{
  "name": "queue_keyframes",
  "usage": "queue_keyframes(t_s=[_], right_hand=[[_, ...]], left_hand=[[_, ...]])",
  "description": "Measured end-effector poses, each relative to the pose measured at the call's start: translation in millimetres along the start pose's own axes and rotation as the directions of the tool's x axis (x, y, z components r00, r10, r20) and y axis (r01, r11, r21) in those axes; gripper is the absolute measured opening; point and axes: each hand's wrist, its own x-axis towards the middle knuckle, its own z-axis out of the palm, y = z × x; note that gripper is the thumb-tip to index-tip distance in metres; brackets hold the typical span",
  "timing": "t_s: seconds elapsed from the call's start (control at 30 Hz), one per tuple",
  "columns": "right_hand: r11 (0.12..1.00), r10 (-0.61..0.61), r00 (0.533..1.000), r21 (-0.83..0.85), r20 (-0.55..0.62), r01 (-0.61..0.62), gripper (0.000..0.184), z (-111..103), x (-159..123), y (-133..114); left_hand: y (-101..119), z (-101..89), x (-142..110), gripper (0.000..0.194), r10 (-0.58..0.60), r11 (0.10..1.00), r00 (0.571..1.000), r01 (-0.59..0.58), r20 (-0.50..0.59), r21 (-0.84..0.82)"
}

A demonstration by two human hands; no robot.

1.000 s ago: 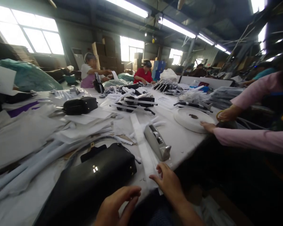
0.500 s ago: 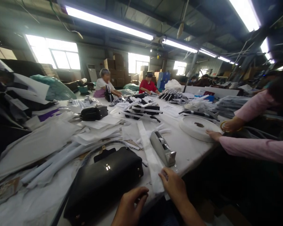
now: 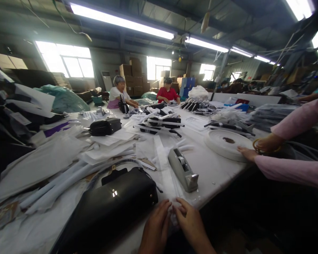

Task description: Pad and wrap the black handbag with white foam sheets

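Observation:
Both my hands are at the near table edge, close together at the lower end of a white strip (image 3: 164, 169). My left hand (image 3: 157, 224) has its fingers closed on that end. Facing it, my right hand (image 3: 189, 220) pinches the same end between thumb and fingers. The strip looks soft, like thin foam, and runs away from me across the table. Just right of it stands a grey tape dispenser (image 3: 182, 171). To the left lies a shiny black handbag (image 3: 113, 208) on its side, close to my left hand.
A co-worker's hands at the right hold yellow-handled scissors (image 3: 267, 146) and touch a big white roll (image 3: 219, 148). Wrapped black bags (image 3: 164, 122) lie mid-table, with another black bag (image 3: 106, 126) further left. White sheets (image 3: 50, 155) cover the left side. Two people sit across the table.
My left hand has moved right and onto the strip's near end. My right hand has shifted slightly down and left, so both now meet there. The view has turned slightly left.

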Motion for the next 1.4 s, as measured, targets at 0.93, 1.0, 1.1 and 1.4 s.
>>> queue_keyframes(t_s=[0.93,1.0,1.1,1.4], right_hand=[[0.962,-0.139,0.958,-0.265,-0.253,0.070,0.036,-56,-18,22],[0.934,-0.176,0.954,-0.348,-0.242,0.084,0.031,-58,-22,33],[0.914,-0.156,0.962,-0.402,-0.225,0.054,0.027,-56,-28,45],[0.950,0.004,0.991,-0.309,-0.133,-0.046,0.018,-51,-31,53]], left_hand=[[-1,6.9,1,0.035,-0.352,0.924,0.929,0.325,-0.116,-0.200],[-3,7.3,-3,0.033,-0.290,0.952,0.949,0.274,-0.122,-0.137],[-3,8.7,-9,0.032,-0.214,0.977,0.971,0.211,-0.105,-0.039],[17,21.4,1,0.055,0.010,0.984,0.989,-0.036,0.147,0.173]])
